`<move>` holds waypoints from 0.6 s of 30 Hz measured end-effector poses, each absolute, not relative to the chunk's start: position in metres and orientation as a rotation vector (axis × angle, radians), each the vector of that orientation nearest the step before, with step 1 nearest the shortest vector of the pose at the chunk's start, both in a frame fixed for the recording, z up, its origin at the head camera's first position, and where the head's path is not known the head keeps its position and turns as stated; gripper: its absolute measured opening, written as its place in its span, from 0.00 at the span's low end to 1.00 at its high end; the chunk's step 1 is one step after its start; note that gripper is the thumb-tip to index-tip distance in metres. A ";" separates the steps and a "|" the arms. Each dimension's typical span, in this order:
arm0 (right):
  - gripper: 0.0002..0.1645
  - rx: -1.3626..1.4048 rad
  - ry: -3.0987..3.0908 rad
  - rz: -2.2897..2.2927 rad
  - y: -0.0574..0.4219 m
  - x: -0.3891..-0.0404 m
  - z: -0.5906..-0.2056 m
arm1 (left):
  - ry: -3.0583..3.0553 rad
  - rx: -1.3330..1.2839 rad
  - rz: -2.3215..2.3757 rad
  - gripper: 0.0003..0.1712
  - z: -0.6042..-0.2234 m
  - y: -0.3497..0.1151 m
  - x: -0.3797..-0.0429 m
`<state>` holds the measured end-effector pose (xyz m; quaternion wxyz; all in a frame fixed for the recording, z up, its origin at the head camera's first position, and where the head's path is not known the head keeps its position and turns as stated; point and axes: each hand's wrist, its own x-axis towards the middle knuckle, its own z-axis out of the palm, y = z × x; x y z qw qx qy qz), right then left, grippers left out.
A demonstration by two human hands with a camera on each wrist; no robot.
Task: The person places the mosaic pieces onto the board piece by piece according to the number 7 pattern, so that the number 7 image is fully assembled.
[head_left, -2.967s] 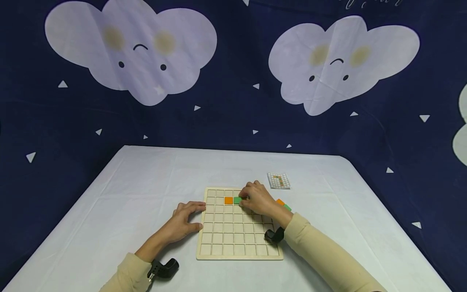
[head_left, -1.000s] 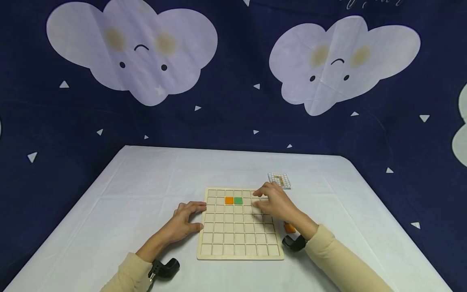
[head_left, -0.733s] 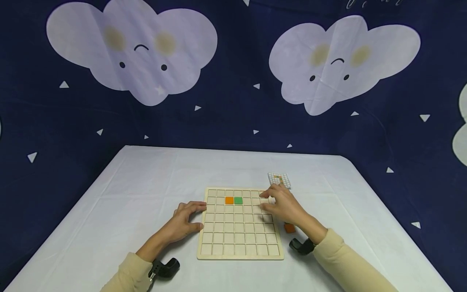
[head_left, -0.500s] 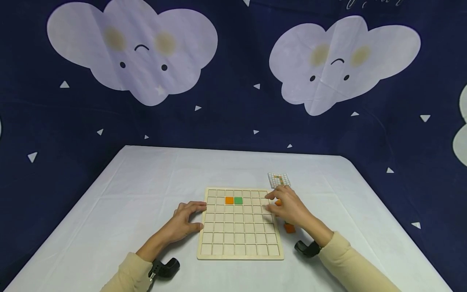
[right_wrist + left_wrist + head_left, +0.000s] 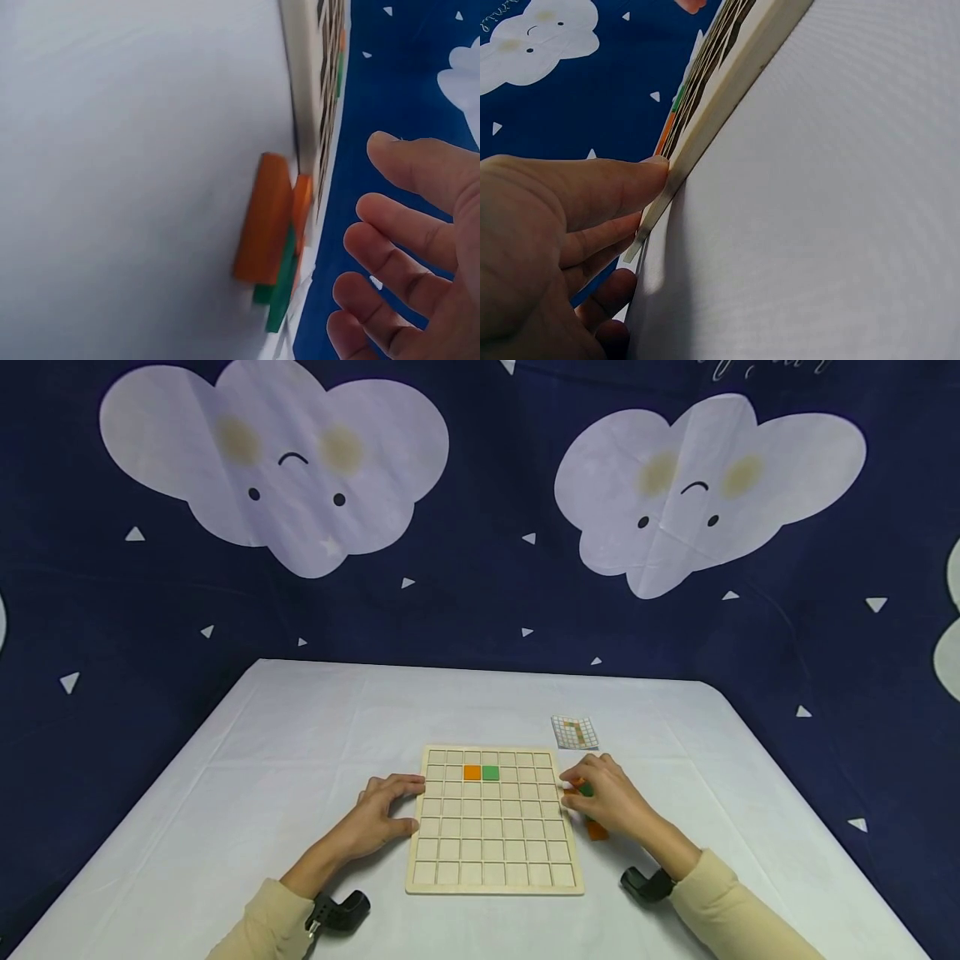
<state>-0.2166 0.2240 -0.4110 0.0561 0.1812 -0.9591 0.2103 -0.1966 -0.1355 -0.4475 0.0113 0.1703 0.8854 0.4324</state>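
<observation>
A wooden grid board [image 5: 480, 831] lies on the table, with one orange tile [image 5: 472, 772] and one green tile [image 5: 491, 773] side by side in its second row from the far edge. Along the board's left edge rests my left hand [image 5: 371, 817], thumb and fingertips touching the rim with relaxed fingers. My right hand [image 5: 611, 795] is just past the right edge, above loose tiles; its fingers are parted and hold nothing in the right wrist view. Beneath it are orange tiles [image 5: 262, 221] and green tiles [image 5: 280, 296], partly overlapping and partly hidden by the hand in the head view.
Behind the board's far right corner lies a small card [image 5: 575, 732] printed with a coloured grid pattern. A white cloth covers the table [image 5: 300, 727]. Beyond it hangs a dark blue curtain [image 5: 480, 610] with clouds.
My right hand has let go of the green tile in the grid and drawn back right, past the board's edge to the loose tiles. My left hand has stayed at the left edge.
</observation>
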 end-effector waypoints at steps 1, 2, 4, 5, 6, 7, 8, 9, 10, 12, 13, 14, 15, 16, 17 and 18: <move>0.17 0.552 -2.908 0.633 0.225 -0.217 -0.412 | 2.761 0.529 1.348 0.27 -0.448 -0.135 -0.197; 0.18 0.551 -2.909 0.629 0.226 -0.217 -0.413 | 2.762 0.527 1.348 0.27 -0.448 -0.135 -0.197; 0.18 0.552 -2.911 0.624 0.227 -0.217 -0.414 | 2.760 0.526 1.348 0.28 -0.448 -0.135 -0.197; 0.17 0.551 -2.914 0.621 0.228 -0.217 -0.414 | 2.758 0.525 1.350 0.28 -0.448 -0.135 -0.197; 0.17 0.550 -2.918 0.616 0.229 -0.217 -0.415 | 2.755 0.524 1.353 0.28 -0.448 -0.135 -0.197; 0.17 0.549 -2.923 0.614 0.229 -0.217 -0.416 | 2.753 0.523 1.355 0.28 -0.449 -0.135 -0.197; 0.17 0.548 -2.928 0.615 0.230 -0.218 -0.416 | 2.751 0.523 1.357 0.28 -0.449 -0.135 -0.197; 0.17 0.547 -2.932 0.612 0.230 -0.218 -0.417 | 2.747 0.523 1.359 0.28 -0.449 -0.136 -0.197; 0.17 0.545 -2.936 0.609 0.231 -0.218 -0.417 | 2.745 0.525 1.362 0.28 -0.449 -0.136 -0.197; 0.17 0.539 -2.943 0.600 0.232 -0.219 -0.419 | 2.741 0.527 1.367 0.28 -0.449 -0.136 -0.196; 0.17 0.539 -2.945 0.596 0.233 -0.220 -0.419 | 2.740 0.529 1.366 0.28 -0.449 -0.136 -0.196; 0.17 0.538 -2.945 0.591 0.233 -0.220 -0.420 | 2.740 0.531 1.365 0.28 -0.449 -0.136 -0.196; 0.17 0.537 -2.946 0.585 0.234 -0.221 -0.421 | 2.740 0.531 1.366 0.28 -0.449 -0.136 -0.196; 0.16 0.534 -2.948 0.583 0.235 -0.221 -0.421 | 2.741 0.533 1.364 0.28 -0.449 -0.136 -0.196; 0.16 0.533 -2.947 0.582 0.235 -0.222 -0.422 | 2.740 0.533 1.366 0.28 -0.449 -0.136 -0.196; 0.15 0.532 -2.948 0.581 0.236 -0.222 -0.422 | 2.739 0.532 1.365 0.28 -0.449 -0.136 -0.197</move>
